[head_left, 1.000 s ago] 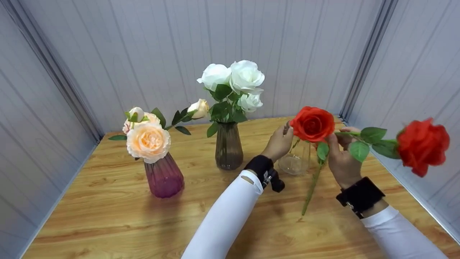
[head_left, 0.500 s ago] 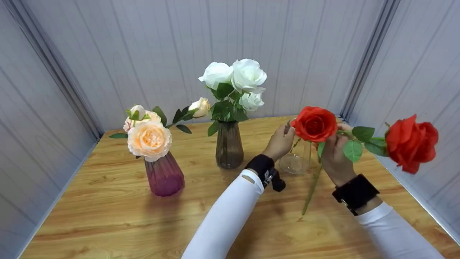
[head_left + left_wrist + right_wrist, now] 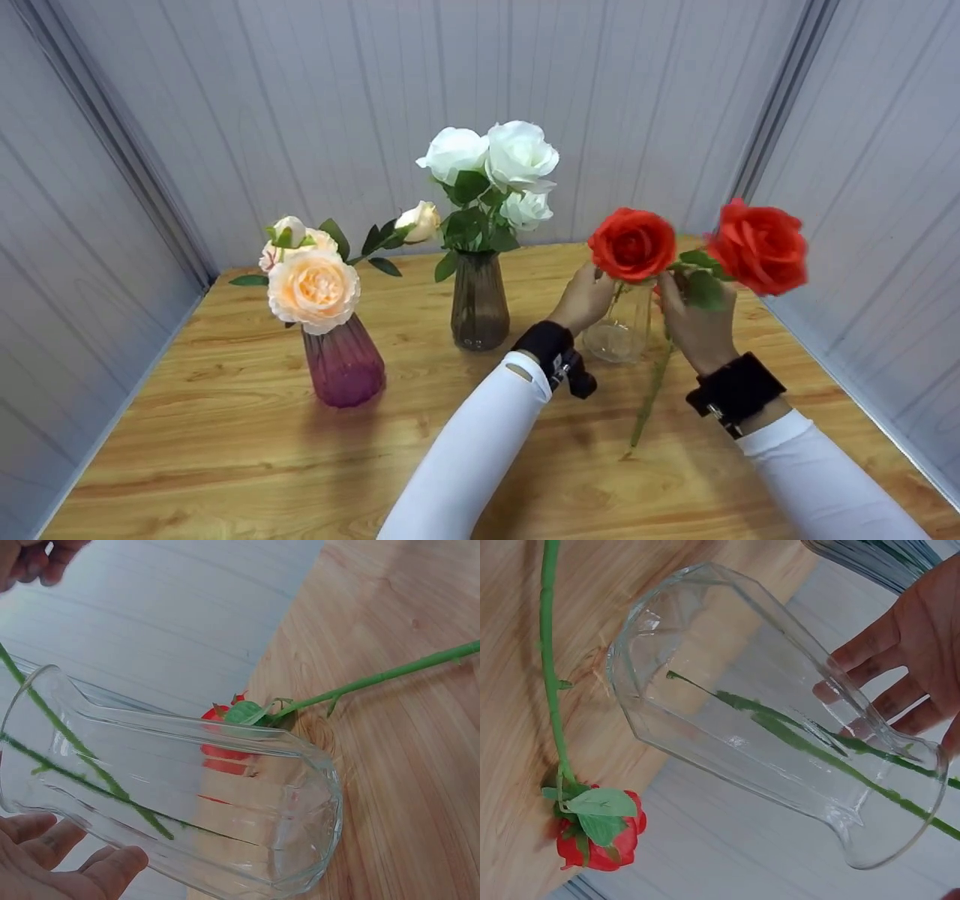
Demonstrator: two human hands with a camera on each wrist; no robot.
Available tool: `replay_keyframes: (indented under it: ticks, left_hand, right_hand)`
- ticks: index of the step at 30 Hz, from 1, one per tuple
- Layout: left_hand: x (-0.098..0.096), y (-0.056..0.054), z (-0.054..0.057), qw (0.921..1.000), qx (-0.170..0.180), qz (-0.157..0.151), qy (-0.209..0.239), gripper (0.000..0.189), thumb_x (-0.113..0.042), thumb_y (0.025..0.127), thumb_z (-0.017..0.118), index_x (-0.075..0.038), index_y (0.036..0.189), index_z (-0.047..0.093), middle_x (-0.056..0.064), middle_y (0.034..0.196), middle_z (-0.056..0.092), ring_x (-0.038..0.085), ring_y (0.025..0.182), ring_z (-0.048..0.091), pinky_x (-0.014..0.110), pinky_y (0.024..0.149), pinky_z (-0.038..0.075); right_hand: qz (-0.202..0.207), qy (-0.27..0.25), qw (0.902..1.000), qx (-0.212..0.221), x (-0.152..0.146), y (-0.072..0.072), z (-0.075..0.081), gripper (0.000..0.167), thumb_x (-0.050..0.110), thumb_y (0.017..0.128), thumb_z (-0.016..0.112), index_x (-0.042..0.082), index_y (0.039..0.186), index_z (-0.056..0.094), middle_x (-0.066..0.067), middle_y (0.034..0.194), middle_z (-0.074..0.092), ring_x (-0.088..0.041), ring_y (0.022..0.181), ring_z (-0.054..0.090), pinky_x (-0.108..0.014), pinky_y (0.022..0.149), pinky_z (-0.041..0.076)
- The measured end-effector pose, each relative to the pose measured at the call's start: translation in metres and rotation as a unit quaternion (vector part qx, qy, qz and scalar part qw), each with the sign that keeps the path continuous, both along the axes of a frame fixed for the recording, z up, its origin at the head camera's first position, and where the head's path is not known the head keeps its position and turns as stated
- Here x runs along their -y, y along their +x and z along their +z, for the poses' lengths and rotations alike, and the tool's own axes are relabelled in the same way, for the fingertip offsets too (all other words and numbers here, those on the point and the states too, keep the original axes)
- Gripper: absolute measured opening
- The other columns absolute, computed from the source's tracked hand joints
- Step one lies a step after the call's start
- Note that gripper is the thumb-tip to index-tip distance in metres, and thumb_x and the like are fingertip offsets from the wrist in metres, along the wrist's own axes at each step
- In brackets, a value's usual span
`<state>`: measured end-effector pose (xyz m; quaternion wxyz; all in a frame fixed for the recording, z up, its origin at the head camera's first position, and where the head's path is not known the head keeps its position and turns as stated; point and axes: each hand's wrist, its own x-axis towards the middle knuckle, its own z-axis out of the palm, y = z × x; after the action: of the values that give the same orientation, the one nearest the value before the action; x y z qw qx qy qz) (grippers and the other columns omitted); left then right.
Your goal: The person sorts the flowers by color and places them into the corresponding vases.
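A clear glass vase (image 3: 619,341) stands on the table, and my left hand (image 3: 585,300) grips it near the neck, fingers along its side in the right wrist view. One red rose (image 3: 634,244) leans in its mouth. My right hand (image 3: 701,326) holds a second red rose (image 3: 761,247) by the stem, just right of the vase, its bloom tilted right. Two green stems (image 3: 97,769) run down inside the glass and cross in the left wrist view. A third red rose (image 3: 604,840) lies on the table; its bloom is mostly hidden by my right hand in the head view.
A brown vase (image 3: 480,304) with white roses (image 3: 521,157) stands at centre back. On the left, a purple vase (image 3: 345,367) holds peach flowers (image 3: 313,291), one bud reaching toward the brown vase. Panelled walls (image 3: 300,112) close off the back and sides.
My right hand has moved left toward the vase, swinging its rose up and leftward. The rose in the vase has shifted slightly left. My left hand has stayed on the vase.
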<state>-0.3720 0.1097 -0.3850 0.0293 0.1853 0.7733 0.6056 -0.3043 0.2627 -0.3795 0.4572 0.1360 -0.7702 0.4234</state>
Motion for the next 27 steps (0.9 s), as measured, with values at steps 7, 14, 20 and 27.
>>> replay_keyframes:
  ticks: [7, 14, 20, 27]
  left_hand:
    - [0.001, 0.001, 0.0, 1.0, 0.0, -0.005, 0.001, 0.032, -0.026, 0.116, 0.043, -0.012, 0.133, 0.067, 0.008, 0.119, 0.071, 0.014, 0.097, 0.062, 0.029, 0.087, 0.049]
    - [-0.001, -0.001, 0.001, 0.9998, 0.001, 0.0, -0.021, 0.037, -0.037, 0.117, 0.043, -0.01, 0.126, 0.066, 0.001, 0.107, 0.063, 0.013, 0.092, 0.056, 0.028, 0.082, 0.046]
    - [0.0, 0.0, 0.002, 0.9997, 0.016, 0.002, -0.019, 0.037, -0.041, 0.118, 0.041, -0.011, 0.119, 0.063, 0.0, 0.09, 0.051, 0.015, 0.074, 0.049, 0.028, 0.068, 0.042]
    - [-0.003, 0.0, 0.001, 0.9993, 0.024, 0.011, -0.025, 0.03, -0.033, 0.117, 0.041, -0.01, 0.11, 0.059, 0.0, 0.092, 0.051, 0.015, 0.079, 0.049, 0.028, 0.072, 0.042]
  right_hand:
    - [-0.018, 0.037, 0.9862, 0.16, -0.007, -0.009, -0.002, 0.034, 0.004, 0.105, 0.063, 0.004, 0.071, 0.059, 0.003, 0.062, 0.041, -0.006, 0.056, 0.036, -0.025, 0.066, 0.032]
    - [-0.037, 0.035, 0.9891, 0.138, -0.023, -0.009, -0.018, 0.025, 0.011, 0.106, 0.06, 0.002, 0.083, 0.054, 0.0, 0.059, 0.048, -0.003, 0.052, 0.04, -0.024, 0.062, 0.034]
    - [-0.029, 0.117, 0.9443, 0.306, -0.048, -0.005, -0.021, 0.011, 0.013, 0.101, 0.064, 0.004, 0.095, 0.067, -0.011, 0.076, 0.068, -0.02, 0.067, 0.059, -0.031, 0.064, 0.044]
    - [0.054, 0.145, 0.8273, 0.54, -0.072, -0.008, -0.04, 0.036, 0.009, 0.095, 0.065, 0.015, 0.063, 0.048, 0.005, 0.051, 0.043, -0.011, 0.048, 0.045, -0.028, 0.05, 0.042]
